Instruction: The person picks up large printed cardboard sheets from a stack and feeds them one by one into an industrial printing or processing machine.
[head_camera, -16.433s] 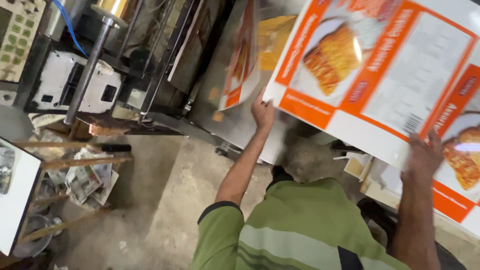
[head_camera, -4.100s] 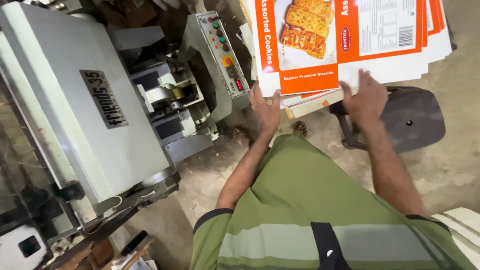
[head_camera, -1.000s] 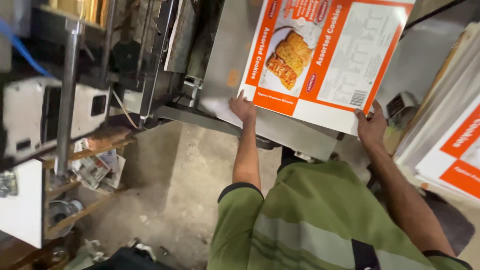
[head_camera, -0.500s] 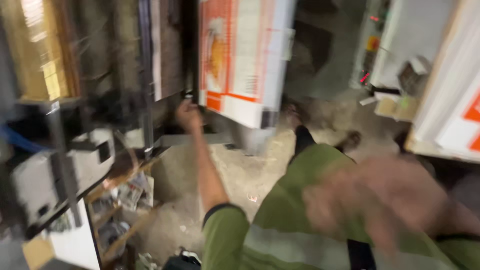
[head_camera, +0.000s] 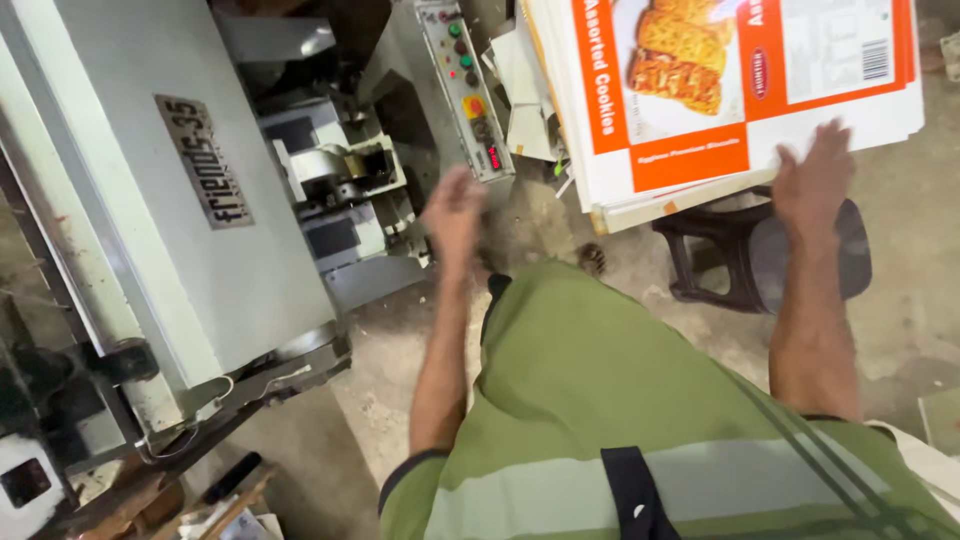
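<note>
Below the printed sheets (head_camera: 740, 90), both hands (head_camera: 812, 180) open, outstretched.

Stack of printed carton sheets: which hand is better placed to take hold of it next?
Right. The right hand already rests at the near edge of the stack of printed carton sheets; the left hand hangs blurred in the air, apart from it, near the control panel.

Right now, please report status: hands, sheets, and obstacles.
Right hand flat on sheets, not gripping. Left hand open, blurred, free. Sheets stacked over stool. Machine close on left.
</note>
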